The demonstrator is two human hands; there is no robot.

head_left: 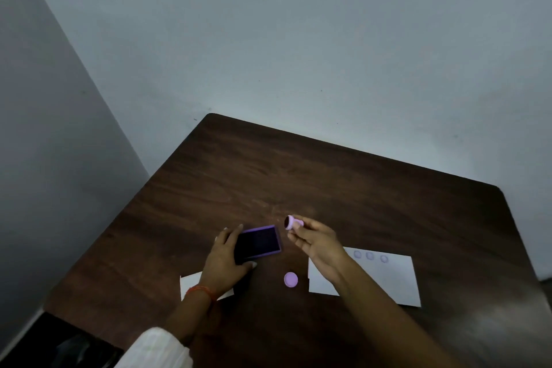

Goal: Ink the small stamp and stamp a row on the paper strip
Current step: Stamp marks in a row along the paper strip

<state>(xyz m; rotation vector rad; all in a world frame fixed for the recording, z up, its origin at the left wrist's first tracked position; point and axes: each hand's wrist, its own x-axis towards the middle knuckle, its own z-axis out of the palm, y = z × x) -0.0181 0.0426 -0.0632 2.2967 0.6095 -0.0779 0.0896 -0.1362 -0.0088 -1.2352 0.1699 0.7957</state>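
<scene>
My right hand (318, 243) holds a small purple stamp (292, 222) in its fingertips, lifted above the table with its dark inked face turned to the left. My left hand (227, 257) grips the left side of an open purple ink pad (260, 241) that lies flat on the table, its dark pad showing. The stamp hovers just right of and above the pad, not touching it. A white paper strip (385, 278) lies to the right, partly under my right forearm, with three faint round prints (369, 256) in a row near its far edge.
A round purple stamp cap (290, 279) lies on the dark wooden table (328, 182) between the pad and the strip. Another white paper (191, 282) sits under my left wrist. Grey walls close in behind and to the left; the table's edge runs at the right.
</scene>
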